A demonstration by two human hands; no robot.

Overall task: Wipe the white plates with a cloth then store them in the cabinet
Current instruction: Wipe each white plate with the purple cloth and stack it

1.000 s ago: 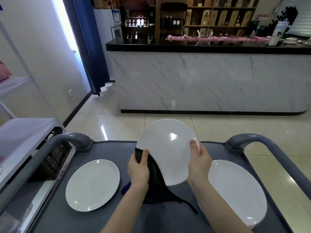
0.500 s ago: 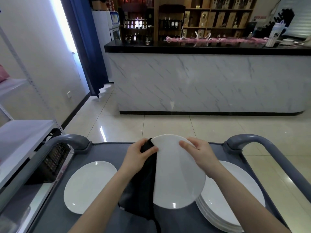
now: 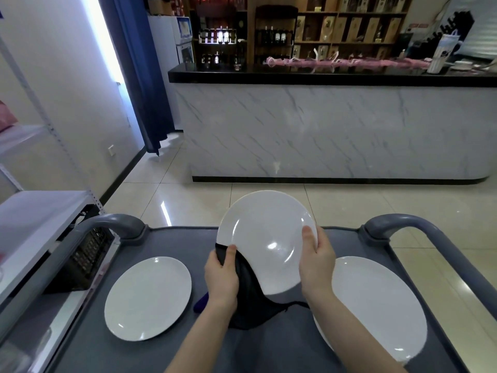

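Observation:
I hold a white plate (image 3: 265,238) tilted up over the middle of the grey cart (image 3: 172,238), its face toward me. My right hand (image 3: 316,261) grips its right rim, thumb on the face. My left hand (image 3: 222,275) grips a black cloth (image 3: 248,294) against the plate's lower left edge; the cloth hangs down behind and below the plate. A single white plate (image 3: 148,297) lies flat on the cart's left side. On the right sits a stack of white plates (image 3: 376,305).
The cart has grey curved handles at the far left (image 3: 113,224) and far right (image 3: 411,224). A white metal shelf unit (image 3: 35,211) stands at my left. Beyond the tiled floor is a marble-fronted bar counter (image 3: 336,130) with bottle shelves behind.
The plate went from tilted up, to flipped low and flatter over the cart, to tilted up again facing me. Both hands shifted their grip on its rim as it turned.

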